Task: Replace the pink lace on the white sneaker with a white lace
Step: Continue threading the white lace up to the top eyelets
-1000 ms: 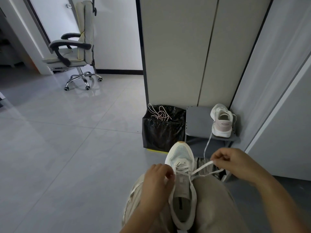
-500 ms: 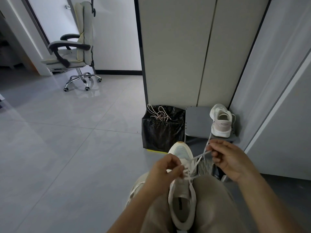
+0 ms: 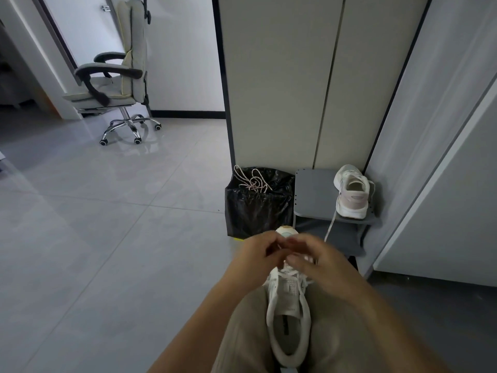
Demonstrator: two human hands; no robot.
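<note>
A white sneaker is seen resting on a person's lap, toe pointed away, with a white lace crossed through its front eyelets. The left hand and right hand are pictured together over the forefoot, fingers curled. Whether the lace is pinched cannot be told through the blur. A pink lace is draped over a black bin bag beyond.

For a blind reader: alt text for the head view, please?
The left hand and right hand meet over a white sneaker on the lap, at its white lace. Beyond, a pink lace lies on a black bin, beside another sneaker.
</note>
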